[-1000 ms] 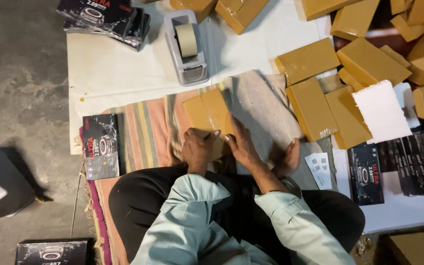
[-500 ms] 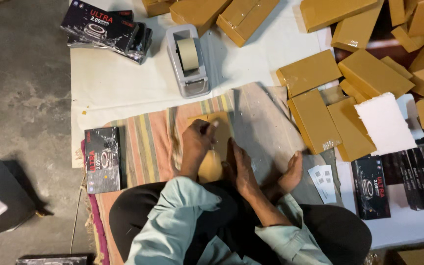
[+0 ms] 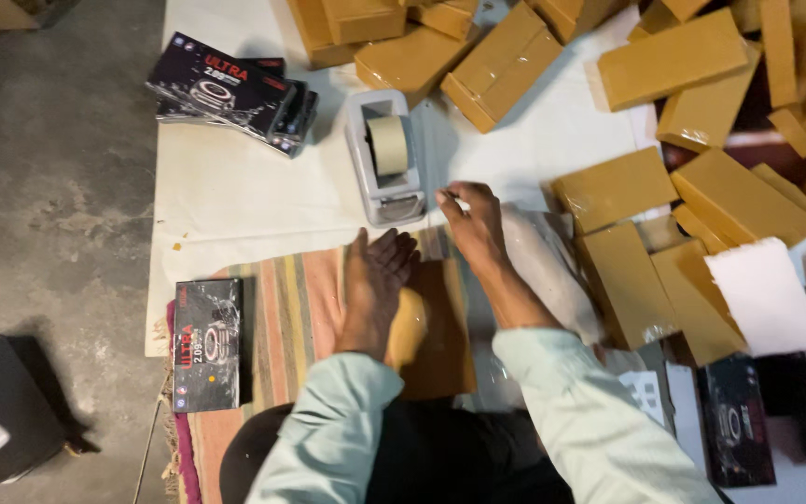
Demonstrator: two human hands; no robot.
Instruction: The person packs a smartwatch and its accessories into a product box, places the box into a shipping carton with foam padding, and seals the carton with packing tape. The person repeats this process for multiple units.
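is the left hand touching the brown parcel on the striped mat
Touching. The head view shows the left hand lying flat, palm down, on the brown parcel, with no gap between them, while the right hand is up by the tape dispenser.

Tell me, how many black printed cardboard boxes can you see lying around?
3 clearly: a stack of black printed boxes at the top left counts as one place, but holds at least two; one black box on the striped mat; one black box at the lower right. More may be hidden there.
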